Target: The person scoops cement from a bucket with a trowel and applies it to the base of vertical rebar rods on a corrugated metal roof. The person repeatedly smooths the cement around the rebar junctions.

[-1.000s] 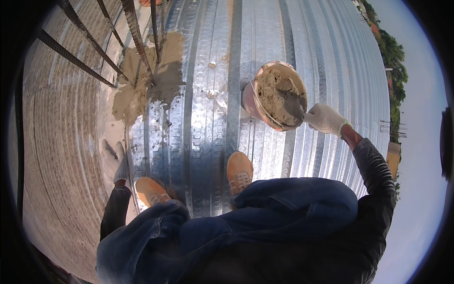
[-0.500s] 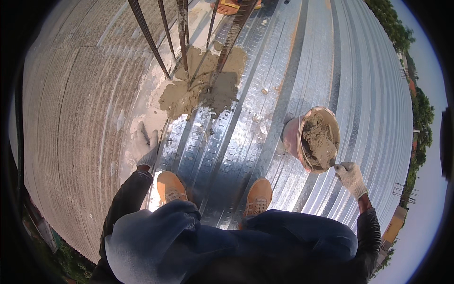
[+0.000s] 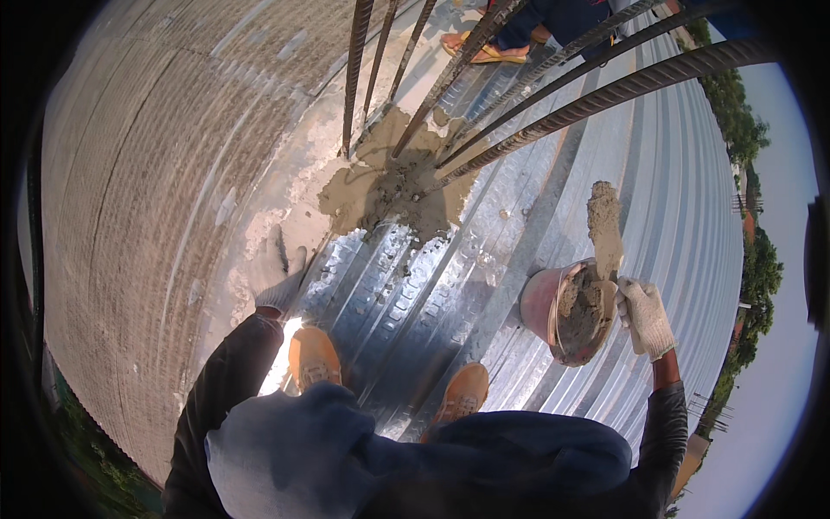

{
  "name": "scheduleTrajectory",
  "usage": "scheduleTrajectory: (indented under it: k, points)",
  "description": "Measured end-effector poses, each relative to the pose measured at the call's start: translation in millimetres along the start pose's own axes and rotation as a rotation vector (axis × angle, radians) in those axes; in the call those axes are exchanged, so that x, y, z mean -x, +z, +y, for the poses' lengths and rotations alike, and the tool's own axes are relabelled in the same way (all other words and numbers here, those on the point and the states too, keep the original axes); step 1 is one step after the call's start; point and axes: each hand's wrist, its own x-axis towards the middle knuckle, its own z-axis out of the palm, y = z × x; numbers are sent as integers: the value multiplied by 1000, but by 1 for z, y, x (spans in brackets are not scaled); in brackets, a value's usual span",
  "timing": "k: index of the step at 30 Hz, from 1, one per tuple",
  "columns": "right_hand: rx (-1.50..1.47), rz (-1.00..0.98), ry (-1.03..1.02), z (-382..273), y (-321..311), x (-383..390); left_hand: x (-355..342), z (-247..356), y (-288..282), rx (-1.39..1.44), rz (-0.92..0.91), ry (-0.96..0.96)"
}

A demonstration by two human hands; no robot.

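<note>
My right hand (image 3: 645,318), in a pale knit glove, is closed around the handle of a trowel, which it mostly hides. The trowel's blade (image 3: 609,251) points away from me over the bucket's far rim, heaped with wet grey mortar (image 3: 603,212). Below it stands a reddish bucket (image 3: 539,303), tilted in view, with more mortar (image 3: 577,322) inside. On the left, my gloved left hand (image 3: 275,278) lies against the pale concrete strip (image 3: 251,251) with fingers spread and nothing in it. Ahead, a patch of wet mortar (image 3: 350,192) surrounds several upright steel rebars (image 3: 356,82).
Ribbed metal decking (image 3: 519,225) lies under my tan shoes (image 3: 316,355). Rough corrugated sheeting (image 3: 147,199) slopes away on the left. Beyond the rebars is another person's sandalled foot (image 3: 488,50). Long bars (image 3: 605,99) lean across toward the upper right. Trees (image 3: 735,130) line the right edge.
The trowel has come up out of the bucket with a load of mortar on it. My view has shifted, bringing more rebars and the other person's legs into sight. My left hand stays on the concrete.
</note>
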Motion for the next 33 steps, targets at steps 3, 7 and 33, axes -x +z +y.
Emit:
scheduleTrajectory:
  k: [3,7,33]
  points:
    - [26,24,-73,-39,16,-54,0,14,-6,59,-111,-70]
    - [369,240,-288,-87,48,-152,-6,27,-8,92,-157,-122]
    - [1361,514,-1231,-232,189,-314,9,-10,16,97,-213,-66]
